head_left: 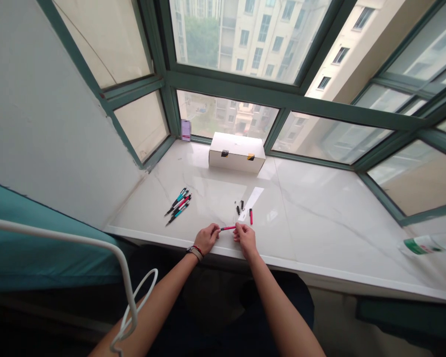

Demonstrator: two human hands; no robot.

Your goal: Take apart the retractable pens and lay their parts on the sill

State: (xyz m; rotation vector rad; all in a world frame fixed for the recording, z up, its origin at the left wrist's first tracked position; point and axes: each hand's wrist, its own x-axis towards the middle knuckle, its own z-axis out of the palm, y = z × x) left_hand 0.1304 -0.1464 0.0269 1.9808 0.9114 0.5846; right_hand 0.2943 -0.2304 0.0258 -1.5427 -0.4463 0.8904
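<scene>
Near the front edge of the sill, a thin red and black pen (228,228) spans the gap between my hands. My left hand (207,238), with a band and a red string at its wrist, pinches the dark end. The fingers of my right hand (246,239) close on the red end. Just beyond my right hand lie a red pen part (251,216), small black pieces (238,210) and a white strip (251,202). Several pens (178,206) in teal, red, black and white form a loose pile beyond my left hand.
A white box (237,161) with two dark and yellow tabs stands by the window. A small purple pack (186,130) leans in the left corner. On the far right lies a clear bottle (423,244) with a green label. A white bent rod (122,263) crosses the lower left.
</scene>
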